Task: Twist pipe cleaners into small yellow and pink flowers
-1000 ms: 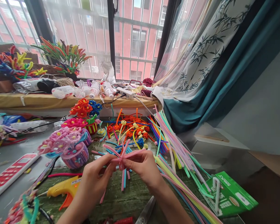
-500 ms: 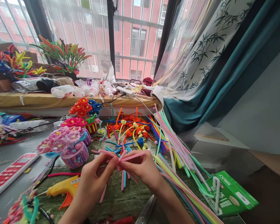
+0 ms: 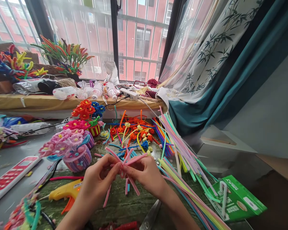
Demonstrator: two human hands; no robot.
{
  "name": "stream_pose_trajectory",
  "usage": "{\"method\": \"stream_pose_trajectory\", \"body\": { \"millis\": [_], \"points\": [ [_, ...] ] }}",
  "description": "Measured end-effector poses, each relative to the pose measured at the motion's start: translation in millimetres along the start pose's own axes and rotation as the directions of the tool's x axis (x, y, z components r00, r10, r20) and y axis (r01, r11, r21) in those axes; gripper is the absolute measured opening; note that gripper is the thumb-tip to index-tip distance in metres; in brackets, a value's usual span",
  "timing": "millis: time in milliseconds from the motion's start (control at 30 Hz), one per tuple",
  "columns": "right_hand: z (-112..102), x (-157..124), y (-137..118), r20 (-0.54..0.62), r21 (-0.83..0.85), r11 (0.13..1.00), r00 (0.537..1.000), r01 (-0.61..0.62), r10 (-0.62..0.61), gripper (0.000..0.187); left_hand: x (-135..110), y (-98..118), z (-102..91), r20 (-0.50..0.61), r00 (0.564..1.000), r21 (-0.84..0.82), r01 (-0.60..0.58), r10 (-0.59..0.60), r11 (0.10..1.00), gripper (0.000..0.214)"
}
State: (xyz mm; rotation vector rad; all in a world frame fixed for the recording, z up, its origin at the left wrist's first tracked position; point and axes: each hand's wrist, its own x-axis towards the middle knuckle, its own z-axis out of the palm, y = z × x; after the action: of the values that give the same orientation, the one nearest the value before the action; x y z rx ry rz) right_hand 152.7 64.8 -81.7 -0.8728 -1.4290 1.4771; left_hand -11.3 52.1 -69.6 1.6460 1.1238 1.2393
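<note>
I see the table (image 3: pixel 120 207) crowded | long pipe cleaners (image 3: pixel 182 159) fanned out just right of the right hand (image 3: pixel 146 174) | green box (image 3: pixel 237 198) far right | flower pots (image 3: pixel 76 155) front-left | glue gun (image 3: pixel 64 191) beside the left hand (image 3: pixel 98 182) | scissors (image 3: pixel 150 217) under the right wrist | both hands pinched on the pink bundle (image 3: pixel 128 156), held between them above the table

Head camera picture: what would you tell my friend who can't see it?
The left hand and right hand pinch a bundle of pink pipe cleaners over a green table. A yellow glue gun lies at left; long loose pipe cleaners fan out at right.
</note>
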Motion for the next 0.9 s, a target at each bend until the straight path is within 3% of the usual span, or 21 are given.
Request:
{"method": "stream_pose_trajectory", "body": {
  "millis": [233,433,567,767,900],
  "points": [
    [-3.7,0.2,-6.8,-0.058,0.026,1.0,0.998,-0.011,0.012,0.038,0.4,0.2,-0.6,0.037,0.999,0.045,-0.028,0.026,0.999,0.013],
    [-2.7,-1.1,-10.7,0.038,0.203,0.977,0.997,-0.069,0.063,0.036,-2.7,0.8,0.1,0.052,0.997,0.116,-0.055,0.049,0.992,0.014],
    [-1.3,-1.0,-9.8,0.042,0.253,0.963,0.996,-0.091,0.083,0.035,-4.3,-0.3,1.1,0.022,0.995,0.146,-0.098,0.096,0.984,0.013],
    [4.7,0.3,-11.5,-0.103,0.35,0.935,0.989,-0.06,0.102,0.032,-1.7,0.2,-0.2,-0.096,0.98,0.252,-0.146,0.175,0.957,0.012],
    [6.2,-0.4,-13.4,-0.091,0.391,0.918,0.989,-0.071,0.115,0.032,-4.3,4.9,2.3,-0.138,0.967,0.271,-0.17,0.214,0.947,0.01]
  ]
}}
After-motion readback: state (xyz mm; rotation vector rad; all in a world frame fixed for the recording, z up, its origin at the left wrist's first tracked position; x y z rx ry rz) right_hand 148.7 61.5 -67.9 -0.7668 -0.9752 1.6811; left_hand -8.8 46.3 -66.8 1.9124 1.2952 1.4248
